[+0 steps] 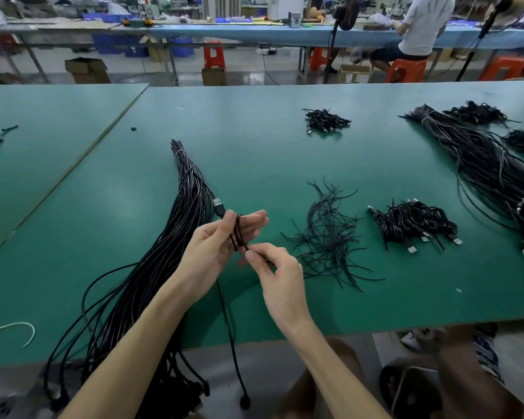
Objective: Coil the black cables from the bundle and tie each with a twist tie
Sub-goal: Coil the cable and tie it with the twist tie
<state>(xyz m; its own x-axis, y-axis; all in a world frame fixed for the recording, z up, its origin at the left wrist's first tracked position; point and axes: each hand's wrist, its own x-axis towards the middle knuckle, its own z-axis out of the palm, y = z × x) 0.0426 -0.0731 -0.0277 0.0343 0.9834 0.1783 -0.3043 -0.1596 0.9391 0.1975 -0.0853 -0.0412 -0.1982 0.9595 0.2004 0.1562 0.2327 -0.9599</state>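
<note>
— How far along?
— Early, I judge: tied coils (415,225) lie at right on the worktop (254,140), the bundle (182,213) at left looks thick. My left hand (218,240) holds a half-wound USB cable (238,232), right hand (280,269) pinches its tail.

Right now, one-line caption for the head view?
Left hand holds a partly coiled black cable; right hand pinches its loose strand beside the bundle.

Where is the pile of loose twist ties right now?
Head view: the twist ties lie on the green table, just right of the right hand, left of the coiled cables.
</note>
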